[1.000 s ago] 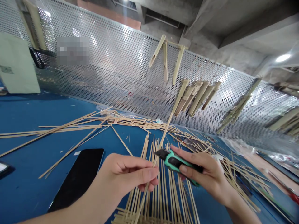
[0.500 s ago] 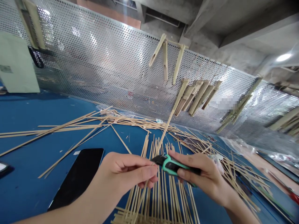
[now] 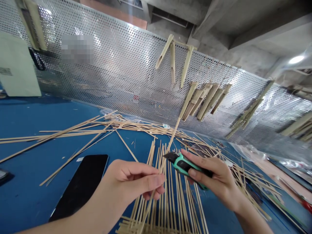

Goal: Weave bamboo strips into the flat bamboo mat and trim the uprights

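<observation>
My left hand (image 3: 143,180) pinches a thin bamboo strip (image 3: 172,136) between thumb and fingers. The strip slants from the bottom of the view up past the hand toward the perforated panel. Wrapped around a green and black utility knife (image 3: 186,165) is my right hand (image 3: 214,177), closed on its handle. The dark blade points left and lies close to the strip, just above my left fingertips; whether it touches I cannot tell. Below both hands, rows of bamboo strips (image 3: 181,208) run lengthwise, crossed by woven strips at the bottom edge.
A black phone (image 3: 80,185) lies left of my left hand on the blue table (image 3: 58,117). Loose bamboo strips spread across the back and right. Behind stands a perforated metal panel (image 3: 102,68) hung with bamboo pieces (image 3: 207,102). A pale green bag (image 3: 18,65) stands far left.
The knife in my right hand has moved slightly right and up, away from my left fingertips. My left hand keeps its pinch on the strip, almost unmoved.
</observation>
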`<control>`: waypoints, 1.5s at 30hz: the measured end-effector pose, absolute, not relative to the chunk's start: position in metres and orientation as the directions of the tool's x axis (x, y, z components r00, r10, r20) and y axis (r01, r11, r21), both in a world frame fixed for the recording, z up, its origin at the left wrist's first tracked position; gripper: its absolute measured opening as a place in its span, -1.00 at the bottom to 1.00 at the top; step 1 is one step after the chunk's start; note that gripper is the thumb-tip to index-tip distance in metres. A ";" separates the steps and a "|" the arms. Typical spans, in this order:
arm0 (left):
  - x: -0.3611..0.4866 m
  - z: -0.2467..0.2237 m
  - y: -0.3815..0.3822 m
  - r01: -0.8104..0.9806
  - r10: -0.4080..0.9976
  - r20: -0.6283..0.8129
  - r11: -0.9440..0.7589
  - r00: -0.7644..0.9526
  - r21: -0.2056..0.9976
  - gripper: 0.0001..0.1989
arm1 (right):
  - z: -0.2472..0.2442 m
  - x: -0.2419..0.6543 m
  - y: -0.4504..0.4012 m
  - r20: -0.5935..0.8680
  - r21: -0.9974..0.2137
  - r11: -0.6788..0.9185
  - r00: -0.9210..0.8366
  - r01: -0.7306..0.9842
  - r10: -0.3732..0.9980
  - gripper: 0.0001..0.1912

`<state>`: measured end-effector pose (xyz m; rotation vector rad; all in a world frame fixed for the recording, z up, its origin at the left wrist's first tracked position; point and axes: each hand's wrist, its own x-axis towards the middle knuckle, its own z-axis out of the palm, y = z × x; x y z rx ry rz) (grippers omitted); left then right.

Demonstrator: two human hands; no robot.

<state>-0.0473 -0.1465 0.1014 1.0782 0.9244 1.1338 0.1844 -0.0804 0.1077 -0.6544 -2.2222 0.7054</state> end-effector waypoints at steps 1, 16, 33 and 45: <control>-0.048 0.101 -0.146 -0.224 0.982 -0.028 0.070 0.187 0.972 -0.85 | 0.108 0.184 -0.081 0.474 -0.647 0.722 -0.611 0.246 0.634 -0.54; -0.048 0.098 -0.144 -0.241 0.984 0.011 0.032 0.178 0.970 -0.85 | 0.103 0.184 -0.078 0.487 -0.653 0.712 -0.576 0.259 0.656 -0.57; -0.048 0.096 -0.146 -0.214 0.984 -0.021 0.060 0.178 0.975 -0.85 | 0.104 0.185 -0.076 0.498 -0.600 0.755 -0.616 0.265 0.611 -0.54; -0.046 0.097 -0.141 -0.096 0.992 -0.040 0.051 0.120 0.994 -0.88 | 0.110 0.183 -0.077 0.451 -0.601 0.745 -0.648 0.289 0.614 -0.57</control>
